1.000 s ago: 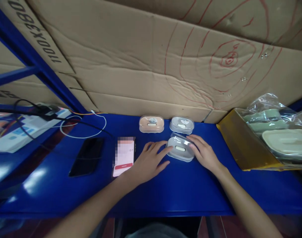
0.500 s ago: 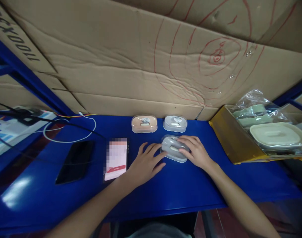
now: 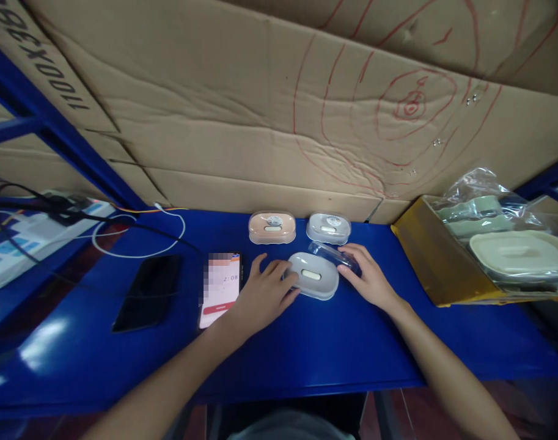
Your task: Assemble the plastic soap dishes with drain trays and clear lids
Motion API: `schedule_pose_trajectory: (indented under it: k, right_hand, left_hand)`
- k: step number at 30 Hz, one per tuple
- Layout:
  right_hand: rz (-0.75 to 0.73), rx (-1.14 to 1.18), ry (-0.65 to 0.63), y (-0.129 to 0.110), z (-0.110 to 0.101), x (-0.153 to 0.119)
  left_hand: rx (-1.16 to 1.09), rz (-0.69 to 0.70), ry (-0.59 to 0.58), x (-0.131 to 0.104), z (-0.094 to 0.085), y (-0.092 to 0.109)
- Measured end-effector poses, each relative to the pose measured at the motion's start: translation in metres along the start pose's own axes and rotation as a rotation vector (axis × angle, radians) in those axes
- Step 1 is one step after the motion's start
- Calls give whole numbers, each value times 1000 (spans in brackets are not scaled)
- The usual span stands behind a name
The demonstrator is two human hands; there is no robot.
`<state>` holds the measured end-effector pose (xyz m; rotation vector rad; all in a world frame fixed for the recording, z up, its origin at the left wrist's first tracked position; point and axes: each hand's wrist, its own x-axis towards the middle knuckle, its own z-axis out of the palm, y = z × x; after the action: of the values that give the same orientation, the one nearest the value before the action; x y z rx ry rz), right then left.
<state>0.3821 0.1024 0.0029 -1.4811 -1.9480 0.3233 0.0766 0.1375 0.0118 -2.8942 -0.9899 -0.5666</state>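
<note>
A grey oval soap dish [image 3: 323, 282] with a white slot in its middle sits uncovered on the blue table [image 3: 279, 366]. At its left rim is my left hand [image 3: 266, 299], thumb and fingertips pressed around the edge. My right hand [image 3: 369, 278] grips a clear plastic lid [image 3: 327, 253] by its right end, thumb below and fingers above. The lid is tilted on edge just behind the dish's back right side. Behind these stand a peach soap dish [image 3: 259, 231] and another grey soap dish [image 3: 341, 232], both covered by clear lids with round stickers.
A phone with a lit screen [image 3: 221, 287] lies left of my left hand, with a dark phone [image 3: 148, 293] farther left. Cables and a power strip [image 3: 8, 256] fill the far left. An open cardboard box [image 3: 423, 263] holds plastic-wrapped dishes at right. A cardboard wall [image 3: 205, 140] rises behind.
The clear lid has come off the nearer grey soap dish and tipped up in my right hand. My left hand has stayed at the dish's left side. The view has shifted slightly.
</note>
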Motion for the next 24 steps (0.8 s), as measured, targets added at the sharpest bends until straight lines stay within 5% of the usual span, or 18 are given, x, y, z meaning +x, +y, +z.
schedule_pose_trajectory:
  k: [7, 13, 18, 24]
  right_hand:
    - [12, 22, 9, 1, -9, 1]
    - [-123, 59, -193, -21, -26, -5]
    - [-201, -100, -257, -36, -2, -13]
    - [-253, -200, -155, -34, 29, -13]
  left_hand:
    - [121, -84, 30, 0, -3, -10]
    - [148, -152, 22, 1, -1, -15]
    - [140, -187, 5, 2, 2, -19]
    - [97, -175, 47, 2, 6, -23]
